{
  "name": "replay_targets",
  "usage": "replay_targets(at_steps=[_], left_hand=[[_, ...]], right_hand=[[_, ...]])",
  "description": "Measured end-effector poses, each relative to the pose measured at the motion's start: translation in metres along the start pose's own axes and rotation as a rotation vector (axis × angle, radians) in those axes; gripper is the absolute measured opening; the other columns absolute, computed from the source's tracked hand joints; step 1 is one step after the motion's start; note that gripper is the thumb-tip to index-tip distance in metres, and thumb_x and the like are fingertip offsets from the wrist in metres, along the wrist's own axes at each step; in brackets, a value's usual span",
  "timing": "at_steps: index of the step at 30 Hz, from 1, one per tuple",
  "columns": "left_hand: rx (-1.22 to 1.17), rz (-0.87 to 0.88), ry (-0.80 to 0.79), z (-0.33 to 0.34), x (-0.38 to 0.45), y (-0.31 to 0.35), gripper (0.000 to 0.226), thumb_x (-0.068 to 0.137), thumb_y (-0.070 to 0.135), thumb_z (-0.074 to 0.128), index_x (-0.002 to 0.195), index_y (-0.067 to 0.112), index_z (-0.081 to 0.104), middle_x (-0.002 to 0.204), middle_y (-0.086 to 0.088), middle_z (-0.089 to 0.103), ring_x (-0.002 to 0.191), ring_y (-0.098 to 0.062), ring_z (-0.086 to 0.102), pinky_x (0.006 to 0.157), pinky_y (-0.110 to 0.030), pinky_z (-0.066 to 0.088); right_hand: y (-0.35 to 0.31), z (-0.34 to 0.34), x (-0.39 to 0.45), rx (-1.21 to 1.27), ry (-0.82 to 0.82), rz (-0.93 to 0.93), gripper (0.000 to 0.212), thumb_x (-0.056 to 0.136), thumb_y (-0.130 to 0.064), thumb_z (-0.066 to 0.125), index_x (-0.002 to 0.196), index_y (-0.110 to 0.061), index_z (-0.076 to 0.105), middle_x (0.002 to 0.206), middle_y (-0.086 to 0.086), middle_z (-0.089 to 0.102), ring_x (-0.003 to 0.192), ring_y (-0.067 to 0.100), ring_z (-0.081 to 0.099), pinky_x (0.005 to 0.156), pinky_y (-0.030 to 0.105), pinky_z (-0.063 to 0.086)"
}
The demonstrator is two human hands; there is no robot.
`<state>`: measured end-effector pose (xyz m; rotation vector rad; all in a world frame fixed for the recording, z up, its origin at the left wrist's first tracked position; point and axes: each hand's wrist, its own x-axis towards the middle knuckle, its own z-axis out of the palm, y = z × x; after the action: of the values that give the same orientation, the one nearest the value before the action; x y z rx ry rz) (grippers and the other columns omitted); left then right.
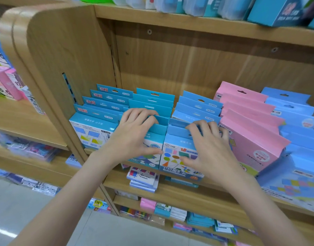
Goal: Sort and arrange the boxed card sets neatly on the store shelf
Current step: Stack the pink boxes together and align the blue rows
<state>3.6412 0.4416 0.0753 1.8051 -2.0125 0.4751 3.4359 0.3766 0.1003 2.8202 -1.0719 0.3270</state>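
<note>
On the wooden shelf (179, 185), left hand (133, 137) fingers pinch a teal box (157, 129); right hand (209, 150) fingers curl over the adjoining blue box (177, 155), beside pink boxes (250, 132).

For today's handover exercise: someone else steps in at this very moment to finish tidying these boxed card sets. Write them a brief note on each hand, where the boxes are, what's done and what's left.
Left hand: fingers curled over the hang tab of the front box in the second blue row, thumb on its face.
Right hand: grips the front shapes box of the third blue row.
Done: far-left blue row and pink row stand in file on the shelf.
Left: seat the two front boxes square with their rows, then check the light-blue boxes on the far right.
</note>
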Motion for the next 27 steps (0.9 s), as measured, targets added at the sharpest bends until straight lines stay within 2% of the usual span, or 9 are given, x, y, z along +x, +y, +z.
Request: replay_targets(at_steps=[5, 11, 19, 27], left_hand=[[0.009, -0.011, 0.057, 0.0034, -0.0011, 0.0016, 0.072, 0.065, 0.074, 0.044, 0.099, 0.012, 0.055, 0.115, -0.005, 0.056, 0.109, -0.021, 0.039, 0.100, -0.036, 0.020], [0.015, 0.017, 0.100, 0.0073, -0.0041, 0.0005, 0.070, 0.068, 0.073, 0.046, 0.098, 0.010, 0.054, 0.116, -0.008, 0.057, 0.110, -0.022, 0.041, 0.103, -0.038, 0.021], [0.010, 0.019, 0.102, 0.0080, -0.0043, -0.0006, 0.069, 0.068, 0.073, 0.045, 0.099, 0.012, 0.051, 0.115, -0.007, 0.057, 0.109, -0.022, 0.041, 0.103, -0.038, 0.020], [0.000, -0.018, 0.116, 0.0078, -0.0045, 0.0027, 0.067, 0.064, 0.070, 0.055, 0.098, 0.012, 0.051, 0.113, -0.009, 0.057, 0.109, -0.022, 0.041, 0.106, -0.039, 0.017]], right_hand=[[0.0003, -0.0065, 0.0012, 0.035, -0.077, -0.010, 0.067, 0.076, -0.054, 0.060, 0.128, -0.024, 0.031, 0.133, -0.001, 0.033, 0.123, 0.020, 0.027, 0.100, 0.039, 0.022], [-0.0010, -0.0062, 0.0030, 0.040, -0.053, 0.006, 0.068, 0.073, -0.051, 0.065, 0.126, -0.020, 0.038, 0.130, 0.002, 0.039, 0.120, 0.023, 0.031, 0.099, 0.041, 0.021], [-0.0029, -0.0041, -0.0002, 0.040, -0.036, 0.008, 0.067, 0.077, -0.050, 0.063, 0.129, -0.020, 0.034, 0.137, 0.002, 0.033, 0.126, 0.023, 0.026, 0.105, 0.042, 0.017], [0.0025, -0.0032, 0.0059, 0.029, -0.062, 0.000, 0.069, 0.076, -0.053, 0.063, 0.130, -0.020, 0.033, 0.136, 0.000, 0.034, 0.126, 0.021, 0.028, 0.107, 0.042, 0.016]])
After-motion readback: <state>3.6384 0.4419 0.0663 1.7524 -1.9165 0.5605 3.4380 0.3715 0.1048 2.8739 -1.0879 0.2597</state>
